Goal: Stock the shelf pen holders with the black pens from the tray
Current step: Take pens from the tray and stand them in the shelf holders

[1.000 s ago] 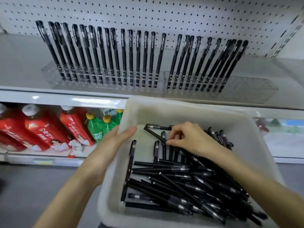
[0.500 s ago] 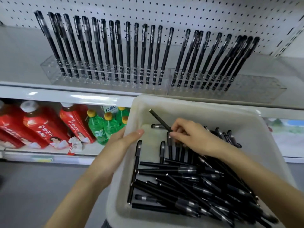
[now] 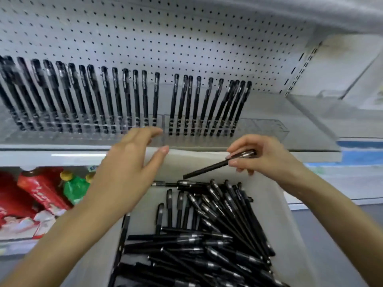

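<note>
Our right hand [image 3: 268, 160] is pinching one black pen [image 3: 209, 168] by its cap end at 1 o'clock, above the white tray [image 3: 277, 208] where the loose pens [image 3: 207, 237] are lying at 6 o'clock. Our left hand [image 3: 128, 172] is hovering at 10 o'clock, spread and released, gripping nothing. We are judging that the long free barrel could swing into the standing pens [image 3: 144, 96] at 12 o'clock and topple them. Vacant slots are showing at the clear holder's [image 3: 265, 127] right end, at 1 o'clock, just beyond the tray's far rim.

right grip [image 3: 267, 156] lifted pen [image 3: 209, 168] from tray [image 3: 290, 235]; left grip [image 3: 128, 168] released tray, opened
</note>
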`<state>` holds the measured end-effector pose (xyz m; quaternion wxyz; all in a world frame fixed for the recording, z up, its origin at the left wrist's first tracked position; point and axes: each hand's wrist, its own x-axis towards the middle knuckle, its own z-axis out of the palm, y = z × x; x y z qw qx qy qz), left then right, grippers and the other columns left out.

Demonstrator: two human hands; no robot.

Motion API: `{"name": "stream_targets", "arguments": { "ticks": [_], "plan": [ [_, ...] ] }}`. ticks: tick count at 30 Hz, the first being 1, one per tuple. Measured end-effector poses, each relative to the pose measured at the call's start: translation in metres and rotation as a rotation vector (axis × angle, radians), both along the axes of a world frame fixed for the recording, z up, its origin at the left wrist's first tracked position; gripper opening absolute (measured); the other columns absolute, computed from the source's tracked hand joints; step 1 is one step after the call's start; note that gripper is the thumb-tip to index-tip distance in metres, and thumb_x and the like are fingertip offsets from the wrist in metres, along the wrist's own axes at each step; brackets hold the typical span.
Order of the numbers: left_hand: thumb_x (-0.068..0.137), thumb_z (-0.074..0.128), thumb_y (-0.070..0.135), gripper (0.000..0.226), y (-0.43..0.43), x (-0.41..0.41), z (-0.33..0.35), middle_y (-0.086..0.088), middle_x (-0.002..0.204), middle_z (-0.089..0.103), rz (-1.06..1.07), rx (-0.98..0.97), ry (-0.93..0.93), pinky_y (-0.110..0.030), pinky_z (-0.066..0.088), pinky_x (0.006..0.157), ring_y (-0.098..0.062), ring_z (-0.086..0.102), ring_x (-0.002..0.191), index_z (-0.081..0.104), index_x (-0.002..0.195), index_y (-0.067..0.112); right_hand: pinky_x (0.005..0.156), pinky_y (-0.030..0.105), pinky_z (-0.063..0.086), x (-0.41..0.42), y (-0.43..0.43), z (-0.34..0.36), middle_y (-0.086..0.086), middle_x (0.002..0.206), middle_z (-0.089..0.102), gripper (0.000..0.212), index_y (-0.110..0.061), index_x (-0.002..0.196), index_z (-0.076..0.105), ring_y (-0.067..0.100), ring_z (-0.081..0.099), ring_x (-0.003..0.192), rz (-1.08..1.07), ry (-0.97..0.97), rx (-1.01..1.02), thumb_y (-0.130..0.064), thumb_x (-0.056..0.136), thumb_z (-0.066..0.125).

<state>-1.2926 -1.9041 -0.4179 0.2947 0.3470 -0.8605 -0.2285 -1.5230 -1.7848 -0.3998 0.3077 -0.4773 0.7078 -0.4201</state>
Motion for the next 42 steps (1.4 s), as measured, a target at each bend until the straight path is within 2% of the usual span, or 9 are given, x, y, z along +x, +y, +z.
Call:
{"name": "stream_targets", "arguments": {
  "ticks": [4, 9, 12, 14, 20, 24, 29, 35, 42],
  "plan": [
    [0.092, 0.041, 0.046, 0.046, 0.001, -0.044, 0.009, 0.01, 0.129, 0.05, -0.11, -0.055, -0.09, -0.031, 0.042, 0.096, -0.009, 0.048, 0.117, 0.046, 0.132, 0.026, 0.046, 0.015, 0.041, -0.025, 0.008, 0.015, 0.002, 0.064, 0.066, 0.01, -0.003, 0.081, 0.064, 0.006, 0.055, 0.053, -0.185, -0.112, -0.147, -0.001, 0.075, 0.071],
    [0.096, 0.034, 0.045, 0.049, -0.001, -0.085, 0.005, 0.008, 0.139, 0.043, -0.196, -0.239, -0.276, -0.027, 0.031, 0.105, -0.009, 0.039, 0.128, 0.036, 0.141, 0.024, 0.049, 0.018, 0.04, -0.052, 0.005, 0.03, 0.009, 0.081, 0.062, 0.032, -0.007, 0.087, 0.07, 0.008, 0.051, 0.059, -0.31, -0.159, -0.285, -0.034, 0.069, 0.07],
    [0.093, 0.038, 0.043, 0.051, -0.003, -0.095, -0.003, 0.004, 0.134, 0.051, -0.177, -0.299, -0.343, -0.033, 0.039, 0.101, -0.014, 0.05, 0.122, 0.044, 0.137, 0.02, 0.045, 0.02, 0.043, -0.066, -0.004, 0.042, 0.0, 0.074, 0.065, 0.011, -0.009, 0.09, 0.068, 0.007, 0.054, 0.052, -0.363, 0.035, -0.367, -0.015, 0.082, 0.068],
    [0.087, 0.047, 0.042, 0.048, -0.004, -0.097, -0.007, 0.0, 0.122, 0.061, -0.149, -0.368, -0.355, -0.036, 0.048, 0.09, -0.018, 0.061, 0.108, 0.056, 0.126, 0.015, 0.046, 0.021, 0.047, -0.073, -0.012, 0.052, 0.001, 0.076, 0.068, 0.018, -0.003, 0.101, 0.063, 0.009, 0.06, 0.055, -0.374, 0.153, -0.411, -0.008, 0.084, 0.067],
    [0.093, 0.028, 0.057, 0.061, -0.014, -0.097, -0.016, 0.0, 0.131, 0.055, -0.128, -0.4, -0.388, -0.04, 0.034, 0.102, -0.02, 0.051, 0.122, 0.052, 0.132, 0.015, 0.069, 0.025, 0.056, -0.09, -0.035, 0.067, 0.014, 0.095, 0.069, 0.025, -0.014, 0.108, 0.051, 0.02, 0.068, 0.09, -0.341, 0.221, -0.469, -0.007, 0.088, 0.063],
    [0.093, 0.022, 0.06, 0.066, -0.016, -0.097, -0.02, 0.002, 0.131, 0.056, -0.135, -0.394, -0.394, -0.041, 0.036, 0.101, -0.018, 0.051, 0.121, 0.055, 0.13, 0.016, 0.08, 0.034, 0.057, -0.099, -0.051, 0.059, 0.022, 0.101, 0.066, 0.024, -0.009, 0.11, 0.049, 0.029, 0.066, 0.096, -0.304, 0.247, -0.427, -0.004, 0.089, 0.06],
    [0.091, 0.022, 0.065, 0.069, -0.018, -0.097, -0.021, 0.003, 0.133, 0.054, -0.145, -0.398, -0.42, -0.04, 0.031, 0.104, -0.018, 0.049, 0.123, 0.052, 0.132, 0.018, 0.088, 0.039, 0.054, -0.109, -0.06, 0.055, 0.008, 0.092, 0.069, 0.022, -0.016, 0.106, 0.049, 0.022, 0.067, 0.087, -0.256, 0.34, -0.288, -0.011, 0.089, 0.062],
    [0.091, 0.024, 0.065, 0.069, -0.017, -0.097, -0.021, 0.003, 0.132, 0.055, -0.139, -0.41, -0.434, -0.041, 0.032, 0.103, -0.018, 0.05, 0.121, 0.053, 0.131, 0.017, 0.098, 0.039, 0.044, -0.109, -0.06, 0.044, 0.007, 0.108, 0.069, 0.03, -0.015, 0.118, 0.047, 0.022, 0.061, 0.106, -0.149, 0.414, -0.107, -0.015, 0.091, 0.059],
    [0.091, 0.024, 0.065, 0.068, -0.018, -0.098, -0.021, 0.003, 0.131, 0.055, -0.141, -0.418, -0.424, -0.042, 0.036, 0.101, -0.018, 0.051, 0.119, 0.053, 0.13, 0.017, 0.077, 0.025, 0.044, -0.107, -0.06, 0.04, 0.008, 0.105, 0.067, 0.019, -0.012, 0.102, 0.05, 0.022, 0.061, 0.1, -0.161, 0.423, -0.113, -0.015, 0.089, 0.063]
  ]
}}
